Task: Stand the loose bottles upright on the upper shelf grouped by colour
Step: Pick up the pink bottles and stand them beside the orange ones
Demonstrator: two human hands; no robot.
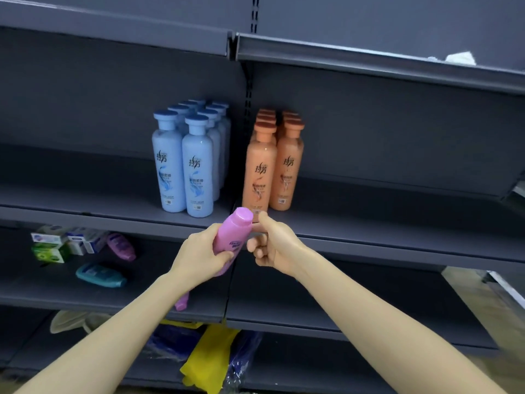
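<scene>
2 blocks of tall bottles stand upright on the dark grey metal upper shelf: light-blue plastic bottles w/ flat round caps on the left, orange plastic bottles of the same shape just right of them, w/ a narrow gap btw the blocks. Front-left orange bottle sits directly behind the held bottle's cap.

On the lower shelf, far left: green and white cartons, a small purple bottle and a teal bottle, both bottles lying down. Below that are a yellow plastic bag and a blue bag.

Pink plastic bottle is in the air in front of the upper shelf's front edge, tilted, w/ its flat pink cap pointing up-right and a label partly showing. Left hand grips its lower body, fingers and thumb wrapped round it. Right hand is just beside the bottle's neck, fingers curled and thumb up next to the cap; can't tell if it actually holds the bottle.

Base of the pink bottle is hidden by the left hand. A 2nd pink bottle on the lower shelf is mostly covered by the left forearm, only 1 end visible. Label text is too blurred to read. A white object on the top shelf can't be identified.
</scene>
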